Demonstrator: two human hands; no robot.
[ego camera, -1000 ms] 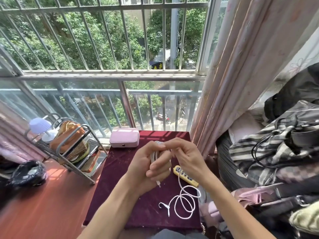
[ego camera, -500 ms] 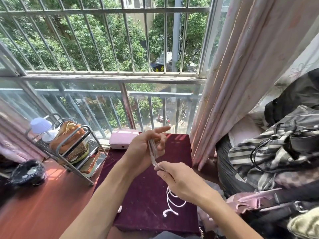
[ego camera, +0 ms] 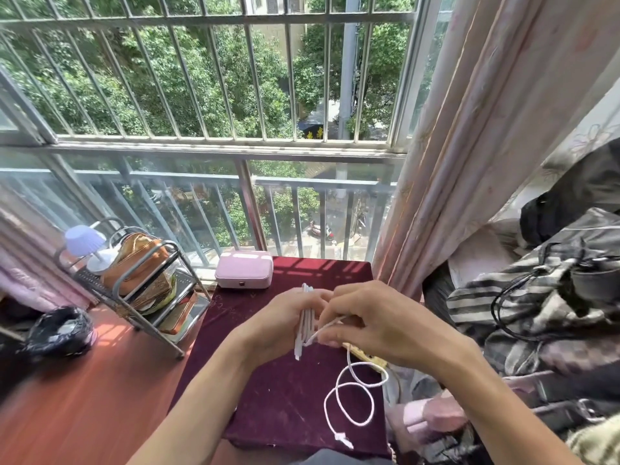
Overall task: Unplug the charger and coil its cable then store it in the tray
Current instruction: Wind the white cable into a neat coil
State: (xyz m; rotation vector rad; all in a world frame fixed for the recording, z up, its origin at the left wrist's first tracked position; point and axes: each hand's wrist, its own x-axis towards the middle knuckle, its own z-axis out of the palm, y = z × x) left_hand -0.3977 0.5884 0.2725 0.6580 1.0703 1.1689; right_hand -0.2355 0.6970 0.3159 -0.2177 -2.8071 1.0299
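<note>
The thin white cable [ego camera: 350, 396] is partly bundled in the left hand [ego camera: 285, 325], the right hand [ego camera: 375, 322] pinching a strand; loose loops trail onto the maroon surface [ego camera: 268, 404].

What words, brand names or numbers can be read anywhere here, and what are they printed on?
None can be read.
pink box: plain lid, only a small dark clasp on its front, no lettering.
yellow power strip: mostly hidden behind the right hand, no print visible.
packets on the metal rack: any print is too blurred to read.
white cable: unmarked.
</note>
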